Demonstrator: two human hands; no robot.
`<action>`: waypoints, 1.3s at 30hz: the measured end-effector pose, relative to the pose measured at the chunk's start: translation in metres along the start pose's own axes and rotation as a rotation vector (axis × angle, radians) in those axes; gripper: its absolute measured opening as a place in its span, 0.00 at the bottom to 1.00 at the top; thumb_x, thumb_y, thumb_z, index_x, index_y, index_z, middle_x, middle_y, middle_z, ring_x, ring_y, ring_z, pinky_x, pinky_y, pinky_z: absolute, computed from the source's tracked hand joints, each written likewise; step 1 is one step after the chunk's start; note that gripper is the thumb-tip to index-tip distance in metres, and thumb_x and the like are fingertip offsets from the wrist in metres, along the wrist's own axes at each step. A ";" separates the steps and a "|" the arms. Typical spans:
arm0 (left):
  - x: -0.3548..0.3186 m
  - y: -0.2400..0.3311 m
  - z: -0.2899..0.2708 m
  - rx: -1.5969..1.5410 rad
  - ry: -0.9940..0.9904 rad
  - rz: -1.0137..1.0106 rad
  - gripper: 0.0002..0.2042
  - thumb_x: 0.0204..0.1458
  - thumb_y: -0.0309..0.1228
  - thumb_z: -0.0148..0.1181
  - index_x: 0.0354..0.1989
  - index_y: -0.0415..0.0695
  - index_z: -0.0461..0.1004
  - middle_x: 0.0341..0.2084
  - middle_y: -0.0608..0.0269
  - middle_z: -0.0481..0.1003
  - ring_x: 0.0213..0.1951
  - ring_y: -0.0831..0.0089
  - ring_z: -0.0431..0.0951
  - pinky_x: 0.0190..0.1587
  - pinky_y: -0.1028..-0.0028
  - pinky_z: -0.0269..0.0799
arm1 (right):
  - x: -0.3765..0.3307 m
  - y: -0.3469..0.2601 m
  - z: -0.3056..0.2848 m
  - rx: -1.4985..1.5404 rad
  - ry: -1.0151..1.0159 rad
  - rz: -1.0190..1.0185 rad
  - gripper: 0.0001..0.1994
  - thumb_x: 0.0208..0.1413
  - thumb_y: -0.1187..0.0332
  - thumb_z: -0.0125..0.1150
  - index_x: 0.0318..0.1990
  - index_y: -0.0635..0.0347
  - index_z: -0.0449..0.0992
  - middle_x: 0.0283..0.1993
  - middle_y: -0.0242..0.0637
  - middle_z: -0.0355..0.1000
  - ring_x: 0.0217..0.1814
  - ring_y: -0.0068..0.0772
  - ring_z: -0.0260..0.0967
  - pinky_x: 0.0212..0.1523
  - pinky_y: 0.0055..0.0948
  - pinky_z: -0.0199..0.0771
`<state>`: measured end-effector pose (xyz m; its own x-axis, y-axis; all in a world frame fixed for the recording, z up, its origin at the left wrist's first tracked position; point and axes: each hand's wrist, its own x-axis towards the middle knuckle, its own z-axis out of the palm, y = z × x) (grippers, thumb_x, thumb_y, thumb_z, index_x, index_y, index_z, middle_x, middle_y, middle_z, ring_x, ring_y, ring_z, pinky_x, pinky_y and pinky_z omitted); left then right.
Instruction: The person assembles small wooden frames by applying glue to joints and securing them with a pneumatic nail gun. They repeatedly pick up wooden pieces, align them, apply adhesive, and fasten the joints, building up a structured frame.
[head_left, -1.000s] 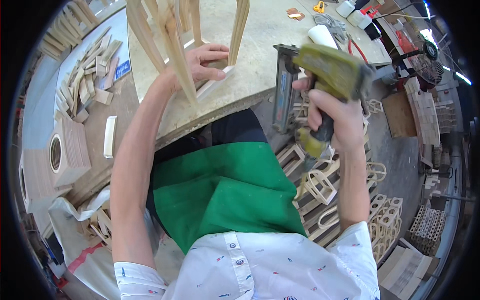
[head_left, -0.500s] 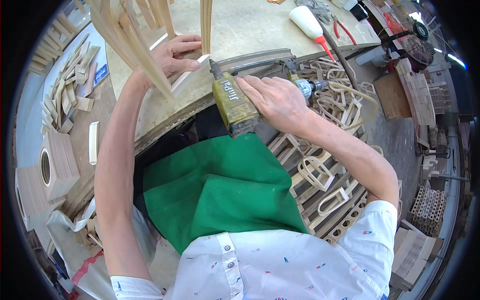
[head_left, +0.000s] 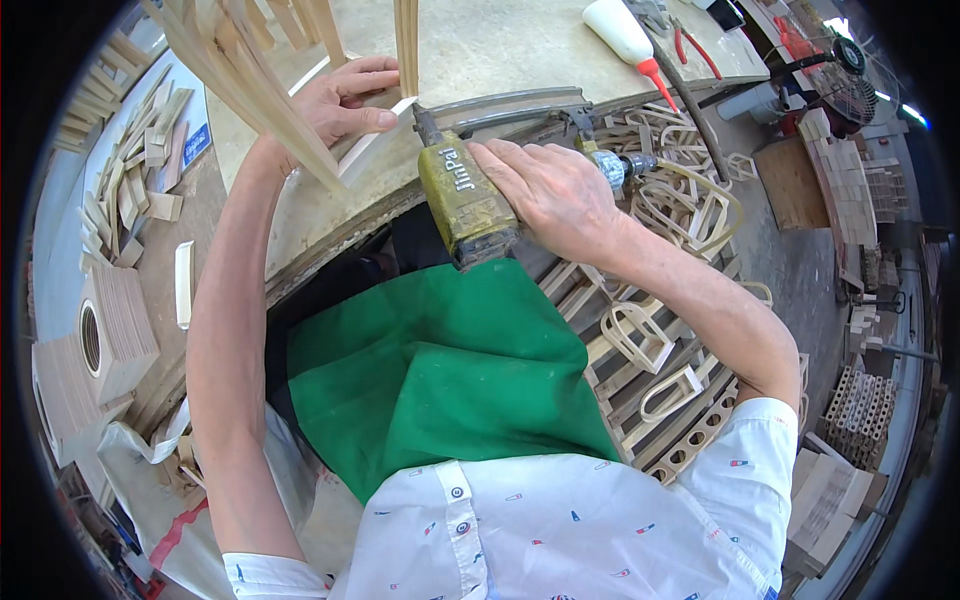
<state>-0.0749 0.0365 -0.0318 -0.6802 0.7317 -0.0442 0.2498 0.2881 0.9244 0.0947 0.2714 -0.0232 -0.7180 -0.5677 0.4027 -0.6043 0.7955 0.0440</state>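
My right hand (head_left: 555, 190) grips a yellow-green pneumatic nail gun (head_left: 465, 200), its nose pressed at the foot of an upright wooden slat (head_left: 406, 45) on the workbench (head_left: 500, 50). My left hand (head_left: 345, 100) presses down on the white base strip of a wooden slatted frame (head_left: 250, 85), just left of the gun's nose. An air hose (head_left: 690, 185) runs off the gun's rear to the right. A green apron (head_left: 430, 370) hangs below.
A white glue bottle with a red tip (head_left: 625, 30) and red-handled pliers (head_left: 695, 45) lie on the bench's far right. Arched wooden frames (head_left: 650, 340) are stacked on the floor to the right. Wood offcuts (head_left: 130, 180) pile at left. A fan (head_left: 845, 70) stands at the back right.
My right hand has brought the nail gun down from the raised position at right to the bench edge, nose against the slat's foot. My left hand stays on the frame.
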 end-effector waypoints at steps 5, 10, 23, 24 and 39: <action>0.001 -0.002 -0.001 -0.018 -0.015 -0.023 0.32 0.43 0.38 0.71 0.58 0.40 0.70 0.60 0.69 0.63 0.50 0.75 0.69 0.56 0.75 0.64 | -0.001 -0.001 0.000 0.001 -0.014 0.004 0.24 0.43 0.72 0.57 0.52 0.69 0.69 0.47 0.44 0.74 0.35 0.36 0.74 0.35 0.30 0.75; 0.000 0.005 0.001 -0.008 -0.013 -0.013 0.32 0.43 0.36 0.71 0.58 0.40 0.70 0.60 0.68 0.62 0.50 0.75 0.69 0.54 0.76 0.64 | -0.002 -0.001 0.002 -0.012 -0.008 0.005 0.24 0.44 0.72 0.56 0.53 0.68 0.69 0.45 0.42 0.74 0.35 0.36 0.74 0.35 0.30 0.75; 0.002 0.004 -0.002 0.052 -0.006 -0.014 0.31 0.43 0.36 0.70 0.58 0.39 0.70 0.59 0.70 0.63 0.46 0.77 0.68 0.52 0.78 0.65 | 0.000 -0.001 0.005 -0.098 -0.037 -0.022 0.21 0.45 0.71 0.55 0.50 0.66 0.70 0.36 0.33 0.69 0.32 0.27 0.71 0.32 0.27 0.72; 0.001 0.004 -0.002 0.037 -0.008 -0.021 0.31 0.43 0.36 0.70 0.57 0.39 0.70 0.59 0.70 0.63 0.45 0.78 0.68 0.51 0.78 0.65 | 0.000 -0.002 0.004 -0.094 -0.067 -0.017 0.22 0.45 0.72 0.55 0.51 0.67 0.69 0.38 0.35 0.70 0.33 0.28 0.71 0.33 0.27 0.72; 0.003 0.001 -0.003 -0.028 -0.041 -0.006 0.28 0.46 0.32 0.68 0.58 0.40 0.69 0.60 0.66 0.62 0.57 0.72 0.66 0.56 0.76 0.64 | 0.019 0.014 -0.035 0.107 -0.006 0.140 0.17 0.43 0.72 0.62 0.44 0.64 0.71 0.35 0.41 0.70 0.36 0.44 0.74 0.36 0.37 0.75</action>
<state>-0.0786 0.0371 -0.0297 -0.6528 0.7548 -0.0642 0.2267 0.2755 0.9342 0.0846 0.2789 0.0174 -0.7998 -0.4544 0.3924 -0.5313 0.8400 -0.1101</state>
